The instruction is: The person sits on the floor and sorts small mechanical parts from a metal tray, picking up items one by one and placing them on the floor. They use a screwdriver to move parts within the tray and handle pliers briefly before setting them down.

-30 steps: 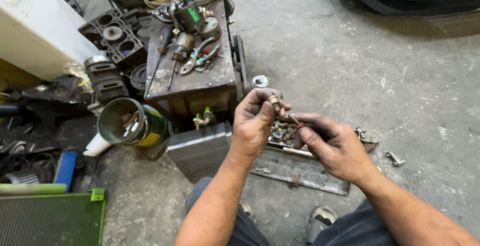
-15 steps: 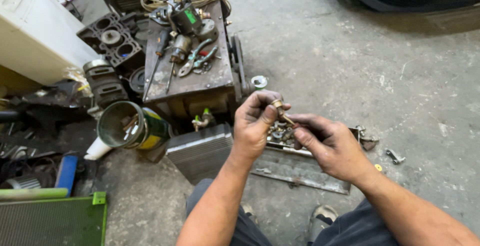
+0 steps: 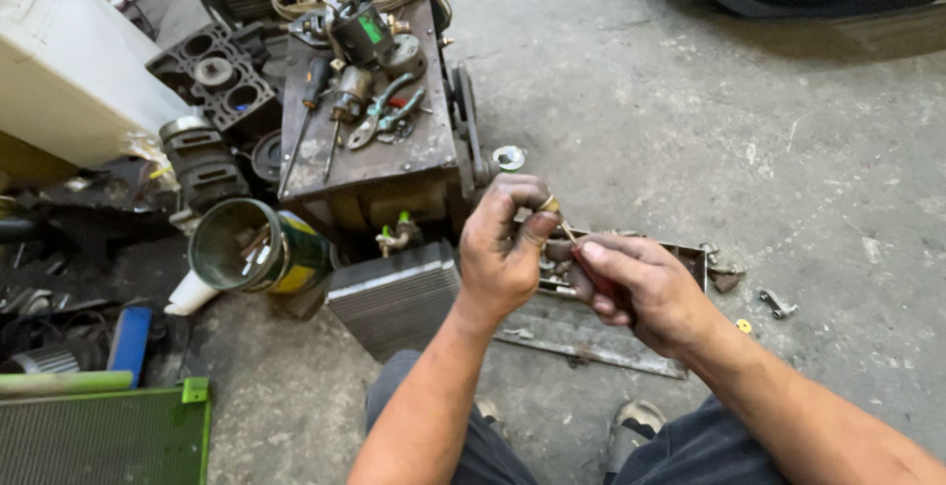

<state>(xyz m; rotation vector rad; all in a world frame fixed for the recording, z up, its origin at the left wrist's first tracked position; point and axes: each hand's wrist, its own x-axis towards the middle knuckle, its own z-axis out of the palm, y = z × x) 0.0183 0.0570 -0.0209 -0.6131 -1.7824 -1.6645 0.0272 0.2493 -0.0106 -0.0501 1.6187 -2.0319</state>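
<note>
Fingers of my left hand (image 3: 503, 248) pinch a small brass fitting (image 3: 548, 205) upright while my right hand (image 3: 641, 288), clenched on a red-handled tool (image 3: 591, 273), steadies its tip against it.

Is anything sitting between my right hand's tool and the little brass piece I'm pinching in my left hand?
Nothing visible does. The left hand pinches the small brass piece at its fingertips, and the thin tool held in the right hand runs straight up to it, with only open air around the tip.
</note>
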